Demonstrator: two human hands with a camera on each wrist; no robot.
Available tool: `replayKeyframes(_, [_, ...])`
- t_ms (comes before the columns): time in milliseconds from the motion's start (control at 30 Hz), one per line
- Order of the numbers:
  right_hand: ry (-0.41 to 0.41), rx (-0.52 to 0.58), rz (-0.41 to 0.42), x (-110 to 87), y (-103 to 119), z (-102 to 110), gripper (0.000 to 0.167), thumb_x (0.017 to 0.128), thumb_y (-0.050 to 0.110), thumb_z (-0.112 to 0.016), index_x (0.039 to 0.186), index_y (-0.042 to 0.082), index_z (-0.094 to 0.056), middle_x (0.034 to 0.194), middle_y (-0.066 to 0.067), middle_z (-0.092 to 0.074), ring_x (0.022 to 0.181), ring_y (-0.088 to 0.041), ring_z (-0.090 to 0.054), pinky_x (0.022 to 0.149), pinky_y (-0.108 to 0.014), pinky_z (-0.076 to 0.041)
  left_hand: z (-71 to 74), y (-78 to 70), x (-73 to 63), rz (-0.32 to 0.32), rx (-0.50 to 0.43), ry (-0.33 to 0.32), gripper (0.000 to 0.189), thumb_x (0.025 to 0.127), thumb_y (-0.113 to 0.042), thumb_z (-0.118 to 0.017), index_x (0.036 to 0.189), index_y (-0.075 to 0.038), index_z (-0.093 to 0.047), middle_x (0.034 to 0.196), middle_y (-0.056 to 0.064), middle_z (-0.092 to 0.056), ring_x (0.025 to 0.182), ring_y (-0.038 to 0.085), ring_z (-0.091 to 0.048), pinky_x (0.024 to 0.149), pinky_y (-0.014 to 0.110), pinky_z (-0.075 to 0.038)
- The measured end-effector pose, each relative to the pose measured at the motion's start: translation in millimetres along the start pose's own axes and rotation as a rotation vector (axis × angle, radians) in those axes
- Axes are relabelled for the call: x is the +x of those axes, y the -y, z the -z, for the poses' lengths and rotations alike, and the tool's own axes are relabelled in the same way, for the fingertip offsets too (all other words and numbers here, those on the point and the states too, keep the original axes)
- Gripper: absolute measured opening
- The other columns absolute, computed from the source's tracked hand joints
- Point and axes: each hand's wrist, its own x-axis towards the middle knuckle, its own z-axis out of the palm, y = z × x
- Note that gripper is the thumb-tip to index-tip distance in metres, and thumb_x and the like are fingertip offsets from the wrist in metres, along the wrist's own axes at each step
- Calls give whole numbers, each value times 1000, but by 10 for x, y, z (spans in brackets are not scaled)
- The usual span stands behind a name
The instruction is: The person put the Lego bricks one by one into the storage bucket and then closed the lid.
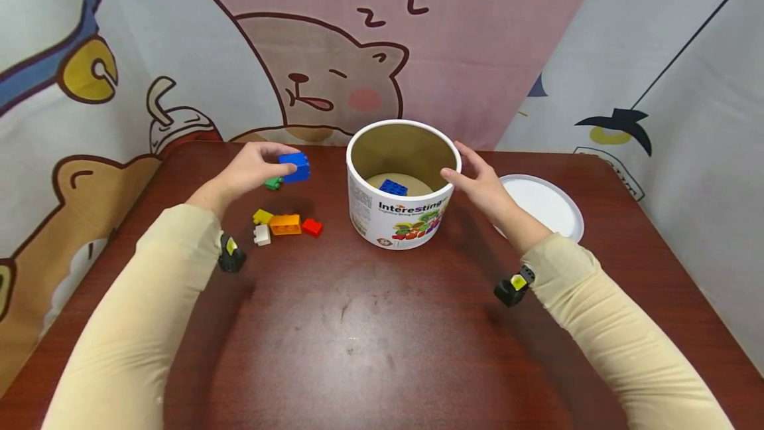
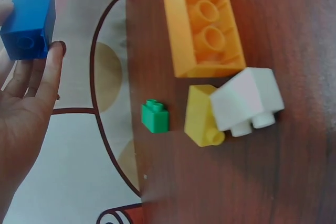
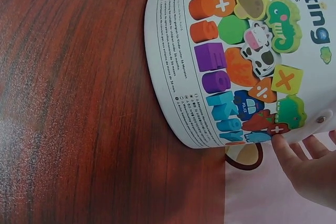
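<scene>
My left hand (image 1: 253, 168) pinches a blue toy brick (image 1: 295, 168) between thumb and fingers, raised above the table. In the left wrist view the brick (image 2: 32, 22) shows one side and its hollow end. My right hand (image 1: 483, 184) holds the right side of a white printed bucket (image 1: 394, 224), thumb at the rim. The right wrist view has fingers (image 3: 286, 156) against the bucket's outer wall. Inside the upright, uncovered bucket lies another blue brick (image 1: 394, 187). Below the left hand are green (image 1: 274, 183), yellow (image 1: 262, 216), orange (image 1: 285, 224), white (image 1: 261, 235) and red (image 1: 312, 227) bricks.
A round white lid (image 1: 546, 208) lies flat on the brown table (image 1: 352, 344), right of the bucket and partly behind the right forearm. Behind the table's far edge hangs a cartoon-printed cloth (image 1: 477, 38). Each wrist wears a small black camera.
</scene>
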Motion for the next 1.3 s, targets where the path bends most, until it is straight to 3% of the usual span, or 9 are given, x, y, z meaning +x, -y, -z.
replayKeyframes(100, [0, -2, 1, -1, 3, 3, 69, 91, 19, -57, 150, 16, -21, 141, -19, -40, 126, -26, -40, 99, -31, -38, 19, -75, -3, -14, 1, -10, 44, 90, -31, -61, 128, -9, -56, 127, 15, -55, 107, 29, -53, 90, 40, -48])
replayKeyframes(333, [6, 13, -5, -2, -1, -4, 69, 92, 20, -56, 150, 18, -20, 141, -19, -40, 123, -23, -41, 95, -24, -40, 15, -268, -6, -62, 4, -25, 41, 90, -30, -60, 126, -11, -58, 121, 14, -59, 101, 23, -52, 78, 25, -48])
replayKeyframes(500, [2, -10, -6, -3, -3, -1, 69, 92, 21, -57, 150, 18, -20, 140, -19, -41, 123, -23, -41, 95, -25, -40, -27, -411, 27, -95, 4, -20, 40, 89, -29, -61, 125, -11, -59, 117, 15, -62, 99, 23, -54, 83, 30, -48])
replayKeyframes(733, [-1, -7, -2, -5, -2, -3, 68, 92, 21, -57, 150, 19, -21, 140, -19, -41, 124, -24, -41, 98, -28, -39, -122, -623, 88, -151, -52, 16, 38, 88, -23, -63, 123, -9, -60, 117, 15, -63, 97, 21, -60, 84, 27, -50])
replayKeyframes(933, [3, 10, -3, 0, -6, -3, 69, 92, 20, -56, 150, 18, -21, 140, -19, -40, 123, -22, -42, 96, -26, -40, -231, -795, 141, -200, -42, 46, 37, 87, -22, -64, 121, -9, -62, 115, 14, -64, 97, 21, -61, 86, 32, -50])
replayKeyframes(1300, [1, 6, -5, 12, -17, 3, 70, 91, 21, -58, 150, 19, -20, 141, -19, -41, 125, -25, -41, 104, -37, -37, -440, -1031, 228, -284, -76, 99, 36, 85, -15, -65, 119, -3, -62, 116, 15, -62, 99, 24, -61, 90, 33, -50])
